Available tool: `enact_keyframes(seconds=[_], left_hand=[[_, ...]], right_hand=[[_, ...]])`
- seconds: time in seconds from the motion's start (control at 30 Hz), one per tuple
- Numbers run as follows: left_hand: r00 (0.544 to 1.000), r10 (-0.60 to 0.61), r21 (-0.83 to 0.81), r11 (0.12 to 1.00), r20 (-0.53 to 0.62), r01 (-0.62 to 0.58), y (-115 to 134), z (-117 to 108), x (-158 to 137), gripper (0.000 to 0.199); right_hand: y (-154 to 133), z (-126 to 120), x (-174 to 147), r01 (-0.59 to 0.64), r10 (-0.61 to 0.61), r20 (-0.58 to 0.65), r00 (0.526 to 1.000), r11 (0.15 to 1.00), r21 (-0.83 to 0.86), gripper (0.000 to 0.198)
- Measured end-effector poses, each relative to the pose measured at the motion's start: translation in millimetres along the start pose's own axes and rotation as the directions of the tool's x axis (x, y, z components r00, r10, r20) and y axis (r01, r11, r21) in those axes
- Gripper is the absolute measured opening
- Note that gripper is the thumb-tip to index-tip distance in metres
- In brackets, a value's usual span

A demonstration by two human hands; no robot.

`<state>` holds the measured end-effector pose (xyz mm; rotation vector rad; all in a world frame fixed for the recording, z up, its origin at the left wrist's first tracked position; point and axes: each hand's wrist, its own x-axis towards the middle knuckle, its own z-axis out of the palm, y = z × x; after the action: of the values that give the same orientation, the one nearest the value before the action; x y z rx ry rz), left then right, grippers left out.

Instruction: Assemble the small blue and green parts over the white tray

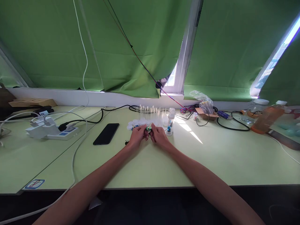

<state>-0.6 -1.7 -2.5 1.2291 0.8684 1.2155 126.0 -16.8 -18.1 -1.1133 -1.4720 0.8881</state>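
Between the fingertips of both hands is a small green piece (148,128) that looks like a circuit board; its details are too small to make out. My left hand (138,134) pinches it from the left, and my right hand (158,135) grips its right side. Just behind the hands lie several round white caps (135,122). Clear tubes (152,115) stand upright in a row farther back. Close to my right hand stands a clear capped tube (170,123) with something blue inside. A small black item (127,142) lies beside my left wrist.
A black phone (106,134) lies on the table to the left, near a white power strip (61,133) with plugs. A white cable (74,156) crosses the front edge. At the right are a small cardboard box (206,115), a clear jar (253,112) and an orange bottle (268,118).
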Motion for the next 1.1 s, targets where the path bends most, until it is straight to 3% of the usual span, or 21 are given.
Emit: enact_keyframes(seconds=[0.23,0.43,0.6,0.83,1.1], left_hand=[[0.998,-0.013,-0.022,1.0,-0.056,0.012,2.0,1.2,-0.1,0.028],[0.989,-0.018,-0.036,0.999,-0.145,0.013,5.8,0.0,-1.8,0.029],[0.988,-0.026,-0.033,0.999,-0.153,0.021,6.4,0.0,-1.9,0.031],[0.992,-0.019,-0.007,1.0,-0.121,0.018,3.0,-1.1,-0.6,0.03],[0.998,-0.003,-0.014,1.0,-0.06,0.002,-0.5,-2.1,1.7,0.03]], right_hand=[[1.7,1.4,2.3,-0.003,0.003,-0.035,0.999,1.0,0.004,0.063],[-0.6,1.3,2.0,0.075,-0.072,-0.041,0.997,0.992,0.096,0.037],[1.6,2.8,1.6,0.12,-0.121,0.0,0.993,0.984,0.13,0.033],[2.5,1.1,2.1,0.115,-0.116,0.01,0.993,0.99,0.076,0.034],[1.0,0.3,2.6,0.076,-0.076,-0.018,0.997,0.997,-0.004,0.049]])
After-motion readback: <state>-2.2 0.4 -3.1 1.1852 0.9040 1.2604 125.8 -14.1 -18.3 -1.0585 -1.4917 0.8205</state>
